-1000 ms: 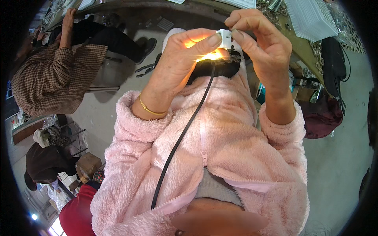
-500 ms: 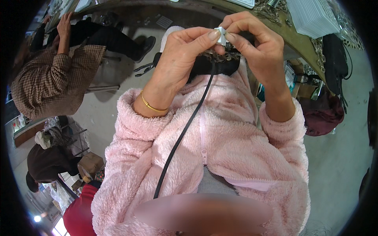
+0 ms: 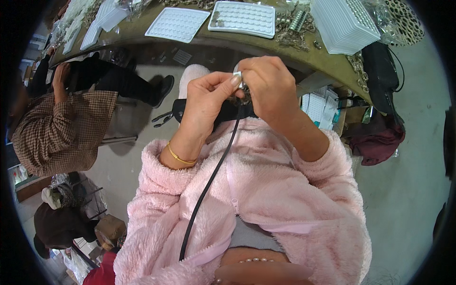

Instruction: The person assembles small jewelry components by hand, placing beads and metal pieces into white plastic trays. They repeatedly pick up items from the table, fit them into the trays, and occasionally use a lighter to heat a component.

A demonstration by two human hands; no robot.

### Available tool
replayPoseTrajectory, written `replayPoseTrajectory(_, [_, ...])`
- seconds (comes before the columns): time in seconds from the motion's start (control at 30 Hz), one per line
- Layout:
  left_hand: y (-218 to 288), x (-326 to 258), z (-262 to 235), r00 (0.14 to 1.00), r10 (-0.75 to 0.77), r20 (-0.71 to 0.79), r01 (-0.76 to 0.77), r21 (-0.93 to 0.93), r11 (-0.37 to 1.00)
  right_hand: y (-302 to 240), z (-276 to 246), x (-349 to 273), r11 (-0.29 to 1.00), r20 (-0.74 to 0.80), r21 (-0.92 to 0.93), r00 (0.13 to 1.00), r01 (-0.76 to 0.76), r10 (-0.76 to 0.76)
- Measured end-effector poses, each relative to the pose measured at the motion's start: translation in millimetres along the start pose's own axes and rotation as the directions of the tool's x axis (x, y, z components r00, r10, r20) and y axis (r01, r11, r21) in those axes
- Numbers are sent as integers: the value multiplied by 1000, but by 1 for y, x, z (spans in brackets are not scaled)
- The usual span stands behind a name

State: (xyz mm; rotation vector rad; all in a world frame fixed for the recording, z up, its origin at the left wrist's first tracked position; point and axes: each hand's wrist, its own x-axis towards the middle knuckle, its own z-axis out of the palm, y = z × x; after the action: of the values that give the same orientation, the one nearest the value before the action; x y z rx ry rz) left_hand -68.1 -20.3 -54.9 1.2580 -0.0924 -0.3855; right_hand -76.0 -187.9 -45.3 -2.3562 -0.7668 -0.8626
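Observation:
Over my lap, my left hand (image 3: pixel 205 97) pinches a small white piece (image 3: pixel 237 75), perhaps a folded card or tag, between thumb and fingertips. Right against it, the fingers of my right hand (image 3: pixel 271 88) are curled closed, and what they hold is hidden behind them. Just below the fingertips is a bit of chain-like metal, too small to make out well. A black cloth or pouch (image 3: pixel 228 113) lies across my lap under both hands. Black-handled pliers (image 3: pixel 163 118) stick out at its left end.
On the table beyond my hands lie two white dimpled trays (image 3: pixel 178 23) (image 3: pixel 242 19), heaped chains (image 3: pixel 299 33) and a stack of white trays (image 3: pixel 344 28). A black cable (image 3: pixel 209 185) runs down my front. At left sits a person in a checked jacket (image 3: pixel 61 133). A maroon bag (image 3: pixel 377 140) lies right.
Both hands have moved left and nearer to me with the white piece. My right hand has turned, its fingers now curled over beside the piece. More of the table shows.

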Motion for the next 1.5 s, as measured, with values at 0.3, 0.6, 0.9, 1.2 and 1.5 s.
replayPoseTrajectory(0.3, [19, 10, -23, 956, 178, 235, -61, -435, 898, 77, -20, 38, 928, -151, -363, 988, -88, 35])
replayPoseTrajectory(0.6, [36, 29, -21, 948, 63, 311, 149, -611, 778, 121, -7, 41, 930, -266, -327, 961, -167, 78])
replayPoseTrajectory(0.9, [102, 175, 22, 962, 73, 262, -71, -16, 997, 130, -2, 42, 981, -364, -39, 917, -189, 162])
replayPoseTrajectory(1.2, [77, 317, 98, 850, 339, 404, -385, 914, -125, 131, 0, 47, 991, -427, -27, 898, -133, 109])
replayPoseTrajectory(1.5, [55, 349, 85, 735, 253, 629, -402, 705, -584, 126, 0, 49, 989, -388, -13, 912, -146, 130])
